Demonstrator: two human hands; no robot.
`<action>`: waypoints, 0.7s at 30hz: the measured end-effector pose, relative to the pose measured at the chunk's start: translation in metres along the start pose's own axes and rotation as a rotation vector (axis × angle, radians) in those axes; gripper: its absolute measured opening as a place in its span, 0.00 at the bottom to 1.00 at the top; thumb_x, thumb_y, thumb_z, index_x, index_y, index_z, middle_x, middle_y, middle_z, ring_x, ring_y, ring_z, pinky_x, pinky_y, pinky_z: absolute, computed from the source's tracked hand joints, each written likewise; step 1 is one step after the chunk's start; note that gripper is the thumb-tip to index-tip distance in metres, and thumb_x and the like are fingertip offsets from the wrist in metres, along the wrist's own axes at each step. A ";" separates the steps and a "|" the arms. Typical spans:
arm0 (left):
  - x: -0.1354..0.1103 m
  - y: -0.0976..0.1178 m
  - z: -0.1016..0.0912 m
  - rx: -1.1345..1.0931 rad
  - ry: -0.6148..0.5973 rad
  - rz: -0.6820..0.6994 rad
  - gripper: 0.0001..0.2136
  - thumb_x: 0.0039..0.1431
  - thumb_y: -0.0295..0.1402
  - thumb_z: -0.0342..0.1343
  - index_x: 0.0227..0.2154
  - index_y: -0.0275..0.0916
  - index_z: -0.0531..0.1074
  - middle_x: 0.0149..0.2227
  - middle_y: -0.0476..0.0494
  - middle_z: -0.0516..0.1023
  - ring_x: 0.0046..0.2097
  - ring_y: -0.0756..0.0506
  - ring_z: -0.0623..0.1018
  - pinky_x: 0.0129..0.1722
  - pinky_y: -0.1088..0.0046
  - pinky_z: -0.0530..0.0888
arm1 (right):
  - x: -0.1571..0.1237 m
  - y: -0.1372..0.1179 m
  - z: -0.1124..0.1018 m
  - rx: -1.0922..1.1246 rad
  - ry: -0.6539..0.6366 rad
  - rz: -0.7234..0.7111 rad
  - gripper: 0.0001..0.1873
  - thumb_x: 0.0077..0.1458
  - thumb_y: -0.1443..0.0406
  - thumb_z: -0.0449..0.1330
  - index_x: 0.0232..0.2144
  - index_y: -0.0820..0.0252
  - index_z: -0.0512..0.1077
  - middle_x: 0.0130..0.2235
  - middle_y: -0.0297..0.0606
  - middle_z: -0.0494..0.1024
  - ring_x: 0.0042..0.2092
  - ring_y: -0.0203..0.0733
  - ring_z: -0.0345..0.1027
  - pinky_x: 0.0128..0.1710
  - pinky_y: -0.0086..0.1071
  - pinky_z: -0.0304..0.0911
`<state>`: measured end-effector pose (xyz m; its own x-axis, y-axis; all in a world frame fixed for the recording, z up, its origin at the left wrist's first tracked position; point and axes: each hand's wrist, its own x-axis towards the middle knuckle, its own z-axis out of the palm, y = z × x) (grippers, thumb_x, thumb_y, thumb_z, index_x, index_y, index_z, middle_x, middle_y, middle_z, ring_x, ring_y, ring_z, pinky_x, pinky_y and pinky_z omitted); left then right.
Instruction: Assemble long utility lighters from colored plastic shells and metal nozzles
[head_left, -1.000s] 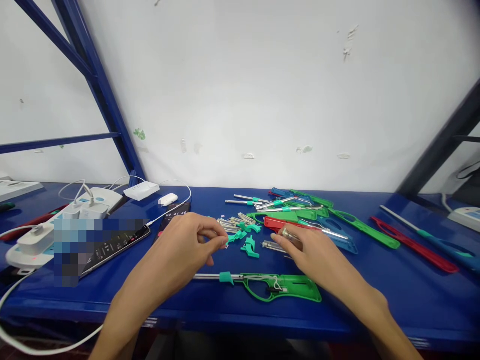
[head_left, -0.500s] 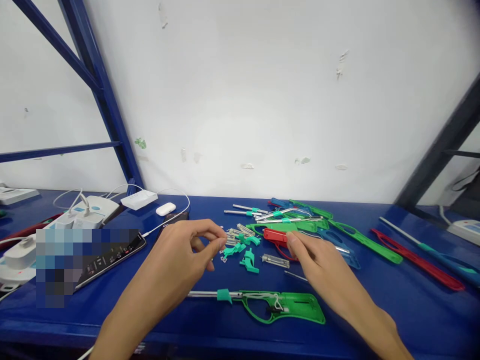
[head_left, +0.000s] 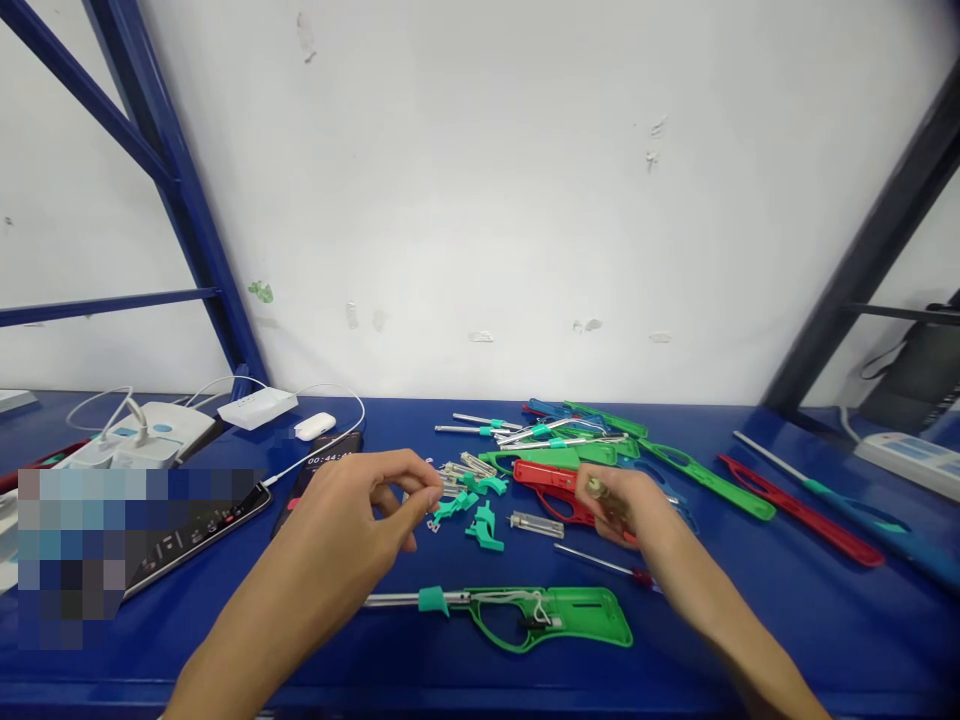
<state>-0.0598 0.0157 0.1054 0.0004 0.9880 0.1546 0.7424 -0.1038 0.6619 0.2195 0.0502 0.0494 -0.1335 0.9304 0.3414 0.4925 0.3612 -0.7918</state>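
My left hand is above the table's middle, thumb and forefinger pinched; anything tiny between the tips is too small to make out. Teal plastic triggers and clear fuel tanks lie just beyond it. My right hand is closed around a small brownish, translucent piece with a brass-like end. Behind that hand is a red lighter half-shell, partly hidden. Nearer me lies an open green lighter shell, holding a metal tube, white wire and a black part. One clear fuel tank lies between the hands.
A screwdriver lies under my right forearm. Metal tubes and green shells are piled at the back; a red shell and a blue lighter are at right. Phones, cables and a power strip occupy the left.
My right hand has turned, bringing the brownish piece into view between its fingers. The view has shifted slightly right, showing more of the screwdriver. My left hand keeps its pinch.
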 end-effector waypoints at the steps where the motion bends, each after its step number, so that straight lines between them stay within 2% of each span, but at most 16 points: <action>1: 0.000 0.001 0.001 -0.004 0.009 0.003 0.13 0.62 0.48 0.59 0.33 0.46 0.82 0.25 0.48 0.82 0.26 0.43 0.80 0.24 0.73 0.65 | 0.001 0.002 0.000 0.013 -0.016 0.006 0.23 0.69 0.51 0.43 0.24 0.52 0.59 0.26 0.34 0.65 0.29 0.43 0.60 0.29 0.35 0.62; 8: 0.003 0.011 0.023 -0.184 -0.021 0.095 0.09 0.62 0.41 0.61 0.32 0.44 0.83 0.17 0.50 0.75 0.22 0.44 0.76 0.21 0.74 0.63 | 0.030 0.019 0.012 0.116 -0.205 0.094 0.34 0.67 0.37 0.39 0.21 0.51 0.58 0.17 0.28 0.53 0.18 0.38 0.50 0.18 0.33 0.51; 10: 0.003 0.016 0.032 -0.258 -0.047 0.103 0.08 0.62 0.40 0.61 0.32 0.44 0.83 0.17 0.51 0.75 0.20 0.46 0.73 0.19 0.75 0.61 | 0.032 0.021 0.015 0.148 -0.243 0.120 0.35 0.65 0.34 0.39 0.22 0.51 0.58 0.17 0.28 0.54 0.18 0.37 0.49 0.17 0.32 0.50; 13: 0.002 0.025 0.045 -0.402 -0.119 0.079 0.07 0.62 0.38 0.62 0.34 0.42 0.82 0.26 0.49 0.80 0.19 0.49 0.73 0.17 0.75 0.59 | 0.025 0.015 0.017 0.216 -0.280 0.149 0.36 0.63 0.31 0.38 0.26 0.52 0.60 0.20 0.28 0.59 0.20 0.37 0.51 0.17 0.31 0.50; 16: 0.000 0.032 0.052 -0.548 -0.169 0.053 0.07 0.61 0.38 0.63 0.37 0.41 0.81 0.36 0.46 0.83 0.22 0.50 0.76 0.18 0.76 0.62 | 0.013 0.003 0.014 0.309 -0.309 0.164 0.36 0.64 0.32 0.36 0.32 0.52 0.64 0.23 0.27 0.59 0.21 0.36 0.49 0.19 0.29 0.50; 18: 0.000 0.033 0.055 -0.604 -0.187 0.044 0.07 0.61 0.37 0.64 0.37 0.40 0.81 0.38 0.44 0.83 0.22 0.51 0.77 0.19 0.77 0.64 | 0.007 -0.006 0.011 0.374 -0.346 0.171 0.34 0.66 0.34 0.36 0.35 0.52 0.65 0.25 0.25 0.56 0.22 0.35 0.45 0.19 0.29 0.48; 21: 0.002 0.030 0.055 -0.667 -0.178 0.038 0.08 0.61 0.38 0.65 0.36 0.39 0.81 0.39 0.43 0.84 0.23 0.51 0.78 0.19 0.78 0.64 | 0.003 -0.018 0.008 0.502 -0.413 0.169 0.31 0.68 0.37 0.43 0.35 0.54 0.66 0.26 0.25 0.54 0.24 0.34 0.40 0.20 0.28 0.43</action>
<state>-0.0002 0.0208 0.0853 0.1707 0.9801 0.1012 0.1686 -0.1302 0.9771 0.2038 0.0473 0.0606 -0.4571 0.8880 0.0495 0.0892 0.1012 -0.9909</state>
